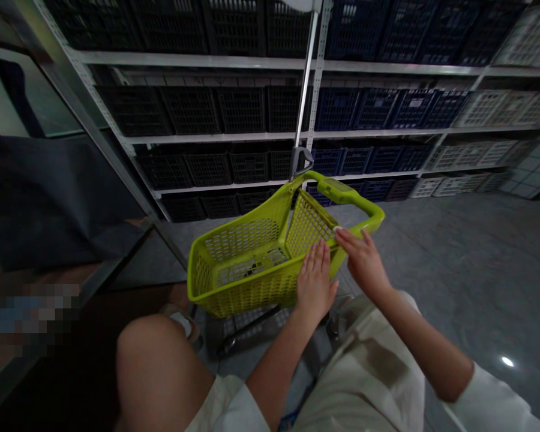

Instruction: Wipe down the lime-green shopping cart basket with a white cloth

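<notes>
Under both hands sits the green basket (pixel 252 258), on the floor between my knees. My left hand (pixel 314 281) lies flat and open on its near wall; my right hand (pixel 363 259), open too, fingers touching the rim below the handle (pixel 348 195). Likely steadying it; a firm grip comes next.

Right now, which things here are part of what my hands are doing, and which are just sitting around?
In hand:
- lime-green basket, both hands on its near rim
- left hand, flat and open
- right hand, open
- basket handle

Just around:
- dark crates
- blue crates
- white crates
- metal shelving
- metal pole
</notes>
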Demonstrator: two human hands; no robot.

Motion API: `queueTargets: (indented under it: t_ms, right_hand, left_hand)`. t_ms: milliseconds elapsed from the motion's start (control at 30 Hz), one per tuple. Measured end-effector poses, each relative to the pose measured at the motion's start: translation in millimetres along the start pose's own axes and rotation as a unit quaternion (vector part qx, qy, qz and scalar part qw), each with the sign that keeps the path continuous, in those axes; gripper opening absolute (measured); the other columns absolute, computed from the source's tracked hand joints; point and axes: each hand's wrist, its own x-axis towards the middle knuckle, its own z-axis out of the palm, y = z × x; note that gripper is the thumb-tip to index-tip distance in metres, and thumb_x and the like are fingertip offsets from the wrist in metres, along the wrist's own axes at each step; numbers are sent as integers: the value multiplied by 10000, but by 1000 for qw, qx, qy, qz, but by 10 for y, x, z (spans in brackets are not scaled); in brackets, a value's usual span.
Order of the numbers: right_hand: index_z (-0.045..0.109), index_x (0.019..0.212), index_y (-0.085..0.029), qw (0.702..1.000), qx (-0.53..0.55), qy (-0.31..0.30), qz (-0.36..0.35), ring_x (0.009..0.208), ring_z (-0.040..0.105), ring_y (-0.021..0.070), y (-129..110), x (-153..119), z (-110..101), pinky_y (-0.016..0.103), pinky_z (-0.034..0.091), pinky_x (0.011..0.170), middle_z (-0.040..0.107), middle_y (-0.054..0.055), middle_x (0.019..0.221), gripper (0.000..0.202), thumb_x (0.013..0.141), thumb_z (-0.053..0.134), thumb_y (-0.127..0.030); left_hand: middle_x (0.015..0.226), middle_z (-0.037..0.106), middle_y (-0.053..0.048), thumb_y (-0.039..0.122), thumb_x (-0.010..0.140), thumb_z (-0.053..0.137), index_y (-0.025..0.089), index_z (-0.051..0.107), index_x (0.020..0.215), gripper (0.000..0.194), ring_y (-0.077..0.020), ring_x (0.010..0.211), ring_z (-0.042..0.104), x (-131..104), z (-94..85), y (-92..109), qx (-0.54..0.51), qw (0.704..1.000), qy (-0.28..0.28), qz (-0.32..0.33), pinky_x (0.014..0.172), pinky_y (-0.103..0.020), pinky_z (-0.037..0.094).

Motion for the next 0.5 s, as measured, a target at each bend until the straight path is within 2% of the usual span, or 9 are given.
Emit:
queueTargets:
  t_ms: [67, 133, 233, 300, 367, 500]
  right_hand:
    - [491, 1447, -195, 997, 25, -37, -58, 1340, 538, 193, -138, -40, 20, 456, 294, 1199, 563, 93, 1461, 720, 775, 371, 34]
    - [510, 1431, -212, 998, 19, -35, -54, 1311, 566, 194, 27, -33, -14, 480, 254, 1214, 587, 86, 1436, 713, 777, 367, 33]
    - [587, 1350, -225, 997, -34, 38, 64, 1236, 625, 239, 558, 43, -100, 585, 199, 1204, 666, 97, 1334, 647, 795, 362, 21]
    - [602, 1329, -213, 986, -64, 76, 137, 1211, 641, 267, 740, 82, -124, 628, 203, 1185, 670, 119, 1323, 606, 813, 368, 1]
    - [576, 1359, -204, 985, -67, 79, 136, 1224, 633, 264, 615, 70, -101, 617, 215, 1188, 649, 126, 1351, 620, 814, 366, 3]
    - [473, 1463, -186, 1000, -2, 0, -23, 1349, 530, 212, -33, -65, -4, 501, 261, 1214, 559, 111, 1460, 706, 798, 360, 23]
  left_hand:
    - [1669, 158, -147, 316, 896, 602, 72, 131, 1570, 858, -263, 1548, 141, -3, -7, -9, 0, 1000, 2, 4, 1254, -440, 263]
    - [1671, 152, -140, 320, 898, 596, 86, 107, 1576, 868, -262, 1548, 142, -16, -10, -32, -5, 1000, 8, 16, 1249, -450, 272]
    - [1675, 132, -137, 337, 899, 599, 94, 84, 1580, 888, -266, 1548, 143, -36, 3, -59, -9, 1000, 11, 25, 1246, -453, 274]
    - [1675, 122, -146, 347, 897, 606, 82, 85, 1577, 896, -267, 1550, 130, -36, 16, -55, -6, 1000, 12, 22, 1249, -447, 267]
    - [1674, 115, -152, 348, 900, 602, 76, 87, 1575, 891, -270, 1551, 119, -24, 23, -37, -6, 1000, 11, 15, 1249, -451, 264]
    - [1675, 133, -133, 316, 905, 584, 79, 130, 1570, 839, -265, 1550, 127, 4, 7, -13, -14, 1000, 4, 4, 1252, -449, 260]
